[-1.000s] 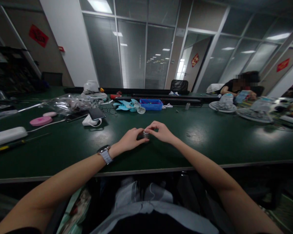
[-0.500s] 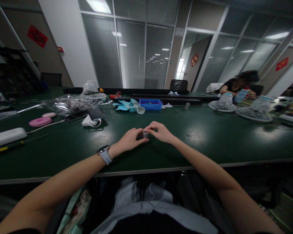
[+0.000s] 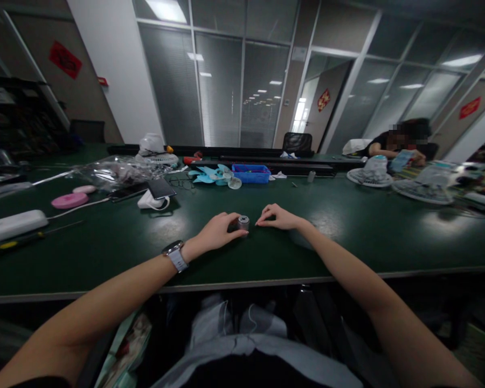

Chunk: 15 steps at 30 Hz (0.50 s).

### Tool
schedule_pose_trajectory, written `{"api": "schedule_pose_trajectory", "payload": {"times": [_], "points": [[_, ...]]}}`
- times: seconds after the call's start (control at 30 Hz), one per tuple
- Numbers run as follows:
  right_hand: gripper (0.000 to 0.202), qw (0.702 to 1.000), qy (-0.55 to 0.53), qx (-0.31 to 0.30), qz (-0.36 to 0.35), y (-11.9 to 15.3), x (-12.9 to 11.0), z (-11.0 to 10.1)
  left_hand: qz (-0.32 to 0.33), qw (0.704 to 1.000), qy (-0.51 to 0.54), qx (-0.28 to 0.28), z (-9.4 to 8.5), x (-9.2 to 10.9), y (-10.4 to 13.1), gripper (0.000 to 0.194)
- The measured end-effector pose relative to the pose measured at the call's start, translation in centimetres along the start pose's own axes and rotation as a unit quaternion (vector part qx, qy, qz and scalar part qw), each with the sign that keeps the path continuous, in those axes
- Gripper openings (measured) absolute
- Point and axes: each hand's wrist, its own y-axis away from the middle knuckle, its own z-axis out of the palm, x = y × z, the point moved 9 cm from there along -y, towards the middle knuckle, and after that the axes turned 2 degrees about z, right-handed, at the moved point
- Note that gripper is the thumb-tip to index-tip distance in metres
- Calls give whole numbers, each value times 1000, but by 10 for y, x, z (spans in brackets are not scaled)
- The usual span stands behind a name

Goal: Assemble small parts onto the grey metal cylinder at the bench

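Note:
A small grey metal cylinder (image 3: 243,221) stands upright on the dark green table (image 3: 210,264). My left hand (image 3: 219,231) grips it from the left, thumb in front and fingers behind. Just right of the cylinder, apart from it, is my right hand (image 3: 281,217), with thumb and forefinger pinched together. Whatever those fingertips hold, if anything, is too small to make out.
Behind my hands are light blue fan blades (image 3: 212,175) and a blue tray (image 3: 250,174). A white charger (image 3: 151,201), a pink disc (image 3: 69,200) and a power strip (image 3: 16,226) lie left. A person (image 3: 400,143) sits at the back right near fan parts.
My right hand has moved off the cylinder's top to the right, its fingertips pinched. My left hand stays around the cylinder, whose top now shows.

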Motion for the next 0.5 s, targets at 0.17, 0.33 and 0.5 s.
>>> {"api": "schedule_pose_trajectory", "payload": {"times": [0.17, 0.33, 0.5], "points": [[48, 1000, -5, 1, 20, 2, 6, 0, 3, 1000, 3, 4, 0, 0, 0, 42], [35, 999, 15, -2, 44, 3, 10, 2, 1, 1000, 4, 3, 1, -1, 0, 41], [20, 998, -7, 47, 38, -1, 4, -3, -2, 1000, 6, 1, 1, -2, 0, 42]]}}
